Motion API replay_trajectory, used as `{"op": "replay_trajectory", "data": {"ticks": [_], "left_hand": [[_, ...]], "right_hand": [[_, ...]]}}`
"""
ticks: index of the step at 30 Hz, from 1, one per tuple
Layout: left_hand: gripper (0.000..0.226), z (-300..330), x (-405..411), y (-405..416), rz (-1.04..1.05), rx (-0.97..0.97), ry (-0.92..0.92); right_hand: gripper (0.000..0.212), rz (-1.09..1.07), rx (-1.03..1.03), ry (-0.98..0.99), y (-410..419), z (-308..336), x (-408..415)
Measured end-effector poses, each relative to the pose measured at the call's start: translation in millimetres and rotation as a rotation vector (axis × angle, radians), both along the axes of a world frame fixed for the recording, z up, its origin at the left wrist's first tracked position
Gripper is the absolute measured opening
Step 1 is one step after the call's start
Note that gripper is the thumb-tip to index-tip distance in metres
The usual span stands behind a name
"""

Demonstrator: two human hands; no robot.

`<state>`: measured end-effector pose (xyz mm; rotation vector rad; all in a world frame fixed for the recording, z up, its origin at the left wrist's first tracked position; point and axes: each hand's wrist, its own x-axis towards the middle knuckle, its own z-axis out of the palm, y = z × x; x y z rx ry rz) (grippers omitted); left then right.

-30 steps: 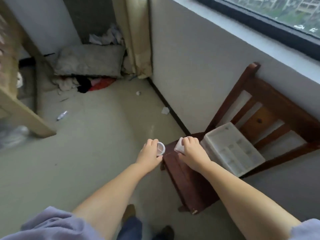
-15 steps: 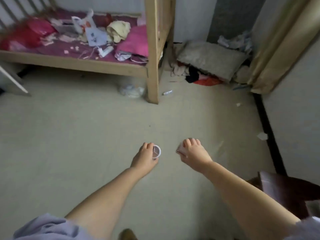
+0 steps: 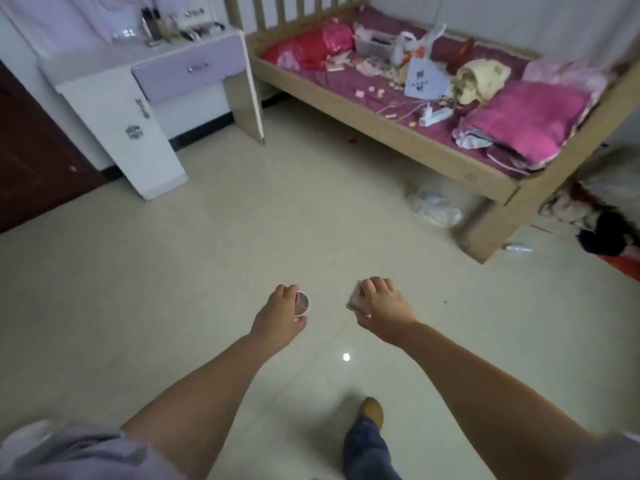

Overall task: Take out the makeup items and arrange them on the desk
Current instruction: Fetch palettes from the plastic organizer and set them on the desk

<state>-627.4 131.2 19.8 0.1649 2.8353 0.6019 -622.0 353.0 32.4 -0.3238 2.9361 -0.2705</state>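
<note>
Bedroom w/ pale tile floor [image 3: 207,289]; desk [image 3: 166,60] sits far left by the wall, bed [image 3: 398,109] to the right. Your left hand [image 3: 280,315] is closed round a small round compact [image 3: 303,303], held at its rim. Your right hand [image 3: 379,306] is closed on a small pale item [image 3: 356,301]; type cannot be told. Both likely light, rigid, smooth: grip the edges, avoid squeezing lids. Both items are well apart from the desk.

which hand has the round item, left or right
The left hand holds the small round compact, its circular white rim showing. The item in the right hand looks flat-sided, not round.
</note>
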Motion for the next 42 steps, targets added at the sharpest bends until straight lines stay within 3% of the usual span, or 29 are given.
{"op": "replay_trajectory", "data": {"ticks": [16,22,32,37,42], "left_hand": [[0.050,19,-284,-112,0.362,0.036,0.051],[0.051,13,-382,-197,0.471,0.060,0.070],[0.056,47,-585,-413,0.544,-0.032,0.125],[0.053,47,-672,-478,0.555,-0.011,0.125],[0.052,37,-775,-545,0.588,-0.024,0.141]], "right_hand": [[0.045,0.433,0.009,0.028,-113,18,-378],[0.043,0.581,-0.009,0.039,-215,13,-502],[0.046,0.582,-0.122,0.093,-420,41,-719],[0.039,0.676,-0.061,0.098,-493,38,-813],[0.037,0.718,-0.127,0.131,-565,31,-923]]}}
